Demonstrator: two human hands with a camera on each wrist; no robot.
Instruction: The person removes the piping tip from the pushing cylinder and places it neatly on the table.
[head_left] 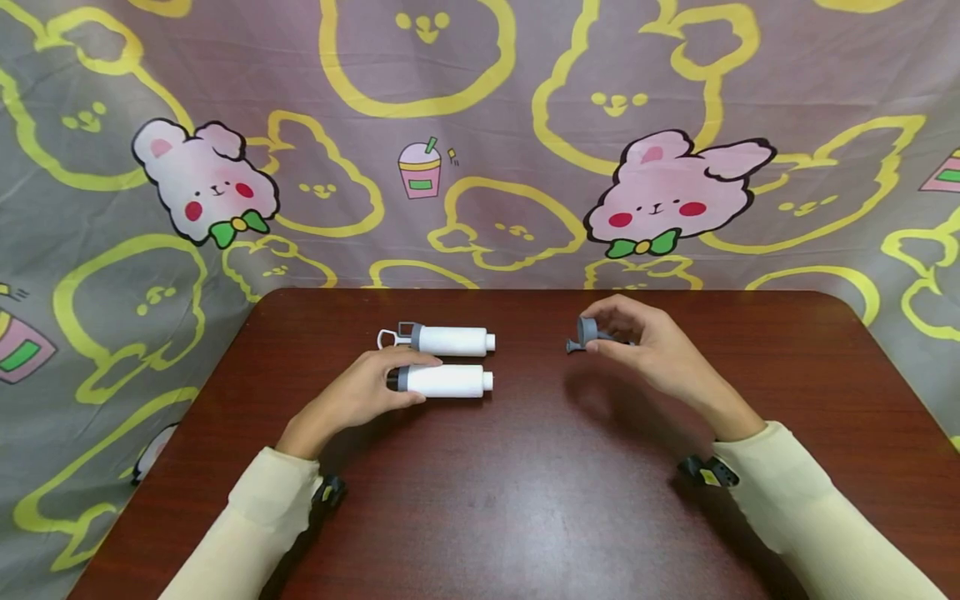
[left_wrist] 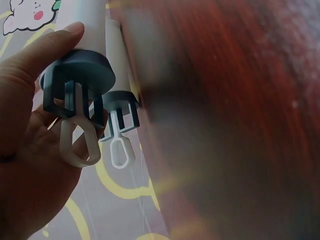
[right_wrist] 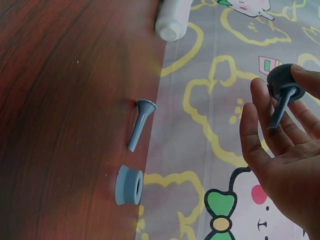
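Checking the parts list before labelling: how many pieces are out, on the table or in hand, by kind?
white tubes: 2, the far tube and the near tube, which the left hand grips
grey nozzle, lying on the table: 1
grey ring, on the table: 1
grey stemmed cap, pinched in the right hand: 1
Total: 5

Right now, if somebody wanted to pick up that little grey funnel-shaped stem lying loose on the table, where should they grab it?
Probably by the thin shaft of the grey stem, pinched from above across its width. It lies flat on the table, and the flared end lifts the shaft a little, leaving finger room. The grey ring stands beside it but apart, so it should not hinder the pinch.
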